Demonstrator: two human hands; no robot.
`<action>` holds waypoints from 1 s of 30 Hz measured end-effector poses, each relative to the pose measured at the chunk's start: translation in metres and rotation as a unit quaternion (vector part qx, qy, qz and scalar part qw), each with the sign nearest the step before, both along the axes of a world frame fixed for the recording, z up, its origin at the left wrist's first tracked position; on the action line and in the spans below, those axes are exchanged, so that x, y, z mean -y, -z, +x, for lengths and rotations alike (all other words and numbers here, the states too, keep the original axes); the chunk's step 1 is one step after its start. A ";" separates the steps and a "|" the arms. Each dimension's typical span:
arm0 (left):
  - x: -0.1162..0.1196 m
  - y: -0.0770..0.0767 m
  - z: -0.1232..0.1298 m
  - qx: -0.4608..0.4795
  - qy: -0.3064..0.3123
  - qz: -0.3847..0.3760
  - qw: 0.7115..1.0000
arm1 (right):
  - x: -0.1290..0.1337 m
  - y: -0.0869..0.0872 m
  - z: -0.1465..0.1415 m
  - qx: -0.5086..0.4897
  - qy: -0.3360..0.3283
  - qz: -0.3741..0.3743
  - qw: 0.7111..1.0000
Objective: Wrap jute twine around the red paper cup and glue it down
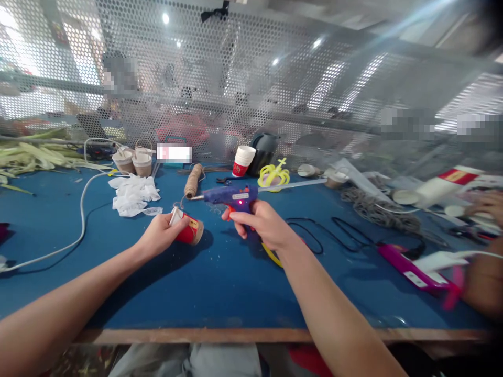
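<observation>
My left hand [163, 231] is wrapped round a red and white paper cup [189, 228], which lies tilted on its side with brown twine around its base end. My right hand [261, 222] grips a blue glue gun [231, 196] by its handle, fingers at the orange trigger. A small red light glows on the gun, and a long clear glue stick [294, 185] sticks out of its back. The gun's nozzle points left, above and a little right of the cup. Just beyond the nozzle lies a spool of brown twine [193, 180].
White gloves [135, 193], twine-wrapped cups [142, 163] and a white cable stand left. Stacked paper cups [243, 159] and a yellow crown-shaped piece [274, 176] are behind. Grey cord [383, 212], a purple power strip [412, 268] and another person's hand [489, 207] are right.
</observation>
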State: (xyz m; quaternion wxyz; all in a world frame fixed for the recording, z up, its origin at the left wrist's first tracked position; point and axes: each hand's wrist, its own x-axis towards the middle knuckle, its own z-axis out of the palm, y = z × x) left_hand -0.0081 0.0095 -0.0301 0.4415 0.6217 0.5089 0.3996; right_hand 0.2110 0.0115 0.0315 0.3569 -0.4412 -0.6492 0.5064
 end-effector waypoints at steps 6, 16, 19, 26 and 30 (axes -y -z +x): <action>0.000 0.000 0.000 0.002 -0.007 -0.007 1.000 | 0.015 0.002 0.005 0.166 0.054 0.041 0.984; 0.001 -0.006 0.000 -0.026 -0.022 -0.001 0.999 | 0.021 0.007 0.003 0.275 0.025 0.126 0.953; 0.001 -0.007 0.001 -0.019 -0.019 -0.002 1.000 | 0.022 0.005 0.002 0.298 0.029 0.162 0.940; 0.001 -0.005 0.000 -0.031 -0.023 -0.004 0.999 | 0.023 0.005 0.002 0.319 0.024 0.184 0.929; 0.000 -0.006 0.000 -0.034 -0.024 -0.012 0.999 | 0.025 0.008 0.002 0.321 0.027 0.195 0.926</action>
